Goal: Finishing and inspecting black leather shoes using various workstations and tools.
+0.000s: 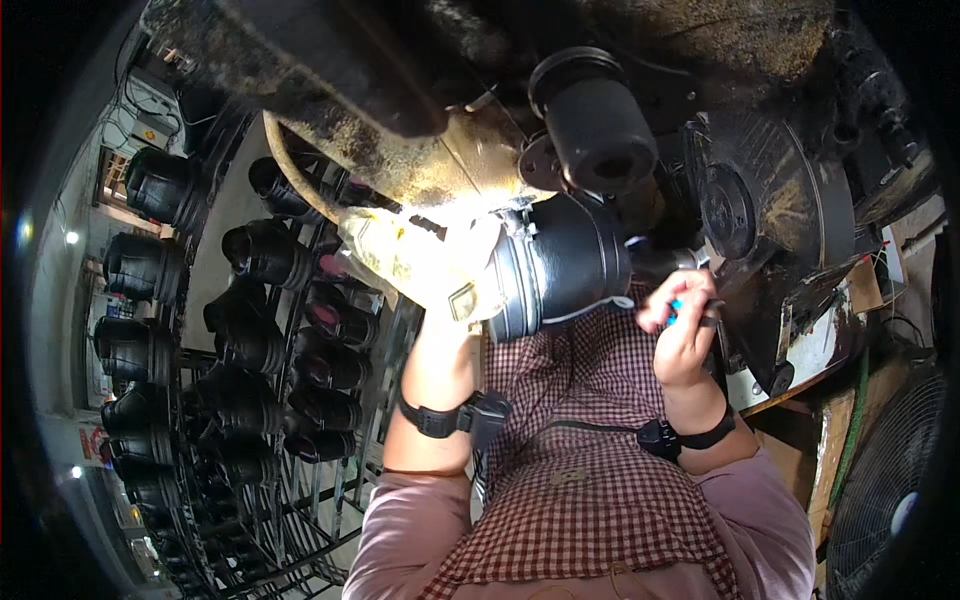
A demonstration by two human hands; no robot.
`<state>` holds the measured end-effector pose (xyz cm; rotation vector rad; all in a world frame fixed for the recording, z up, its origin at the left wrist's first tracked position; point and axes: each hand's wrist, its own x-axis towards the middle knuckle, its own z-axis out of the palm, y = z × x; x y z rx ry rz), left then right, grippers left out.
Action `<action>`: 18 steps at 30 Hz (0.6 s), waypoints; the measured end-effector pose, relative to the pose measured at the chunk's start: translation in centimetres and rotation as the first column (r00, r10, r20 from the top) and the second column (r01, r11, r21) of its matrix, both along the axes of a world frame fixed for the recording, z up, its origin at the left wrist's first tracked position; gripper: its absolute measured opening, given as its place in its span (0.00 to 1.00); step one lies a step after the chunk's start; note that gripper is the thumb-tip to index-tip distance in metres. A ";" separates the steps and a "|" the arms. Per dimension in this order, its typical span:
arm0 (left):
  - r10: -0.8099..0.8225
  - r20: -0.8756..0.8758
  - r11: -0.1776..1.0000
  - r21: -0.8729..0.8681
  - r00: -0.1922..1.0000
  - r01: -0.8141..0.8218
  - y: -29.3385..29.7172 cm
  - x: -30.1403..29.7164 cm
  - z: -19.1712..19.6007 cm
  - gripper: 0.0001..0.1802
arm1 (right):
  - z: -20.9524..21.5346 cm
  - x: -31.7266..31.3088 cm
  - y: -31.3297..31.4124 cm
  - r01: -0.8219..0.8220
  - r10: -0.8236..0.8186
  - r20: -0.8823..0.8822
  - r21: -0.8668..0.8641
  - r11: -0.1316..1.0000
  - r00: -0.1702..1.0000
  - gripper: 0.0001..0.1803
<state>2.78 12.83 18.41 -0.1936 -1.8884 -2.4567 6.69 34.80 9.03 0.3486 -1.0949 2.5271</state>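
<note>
A light-coloured work glove covers my left hand [425, 258], which is closed on a black leather shoe [568, 265] beneath the machine [600, 125]. Bright light washes out the glove's fingers and part of the shoe. A thin pale strip [590, 308] runs along the shoe's lower edge toward my right side. My bare right hand [688, 325] is beside the shoe with its fingers curled and slightly blurred. Between those fingers shows a small teal thing [676, 308], whose kind I cannot make out.
Racks [325, 510] at the left carry several rows of black shoes [265, 250]. A dark wheel [728, 210] belongs to the machine on the right. Below it are a white worktop [800, 355] and a large fan [885, 480]. A hose [290, 165] curves down near my left hand.
</note>
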 end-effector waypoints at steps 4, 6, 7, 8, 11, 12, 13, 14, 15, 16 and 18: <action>-0.218 0.046 0.976 -0.001 0.975 0.219 -3.1 -1.8 -0.8 0.19 | 2.7 0.4 -0.6 0.443 -0.347 -0.279 0.642 0.626 0.895 0.27; -0.114 0.109 0.992 0.065 0.987 0.107 -0.1 -1.9 0.7 0.29 | 3.0 1.1 -1.5 0.315 -0.285 -0.138 0.509 0.801 0.949 0.29; -0.168 0.032 0.986 0.024 0.985 0.167 -1.3 -3.1 -2.0 0.31 | 4.0 1.2 -2.1 0.307 -0.282 -0.128 0.508 0.805 0.951 0.25; -0.080 -0.017 0.996 0.027 0.997 0.081 -1.1 -4.4 -3.2 0.33 | 5.0 1.3 -2.7 0.299 -0.280 -0.118 0.510 0.806 0.953 0.20; 0.077 -0.327 0.984 -0.126 0.942 -0.125 -2.5 -2.2 -4.4 0.35 | 7.1 1.9 -3.5 0.213 -0.215 -0.072 0.613 0.761 0.974 0.10; 0.084 -0.325 0.985 -0.117 0.942 -0.128 -3.0 -0.9 -4.5 0.35 | 7.2 2.0 -3.5 0.182 -0.192 -0.057 0.646 0.741 0.980 0.09; 0.166 -0.232 0.979 0.157 0.958 -0.132 -3.8 0.8 -4.3 0.38 | 7.6 1.9 -3.5 0.190 -0.187 -0.084 0.709 0.679 0.979 0.08; 0.212 -0.122 0.897 0.419 0.970 -0.143 -4.5 2.1 -4.4 0.40 | 7.8 2.0 -4.1 0.137 -0.209 0.004 0.744 0.654 0.978 0.08; 0.364 -0.132 0.909 0.268 0.922 -0.320 -5.3 2.7 -5.8 0.41 | 7.8 1.7 -4.6 0.115 -0.202 0.005 0.811 0.574 0.979 0.09; 0.506 -0.165 0.863 0.111 0.847 -0.494 -6.2 3.4 -7.2 0.42 | 7.8 1.2 -5.5 0.088 -0.191 0.008 0.868 0.488 0.982 0.10; 0.480 -0.320 0.837 -0.113 0.817 -0.535 -5.7 4.5 -7.6 0.46 | 6.7 0.4 -7.6 0.090 -0.166 -0.001 0.843 0.530 0.986 0.11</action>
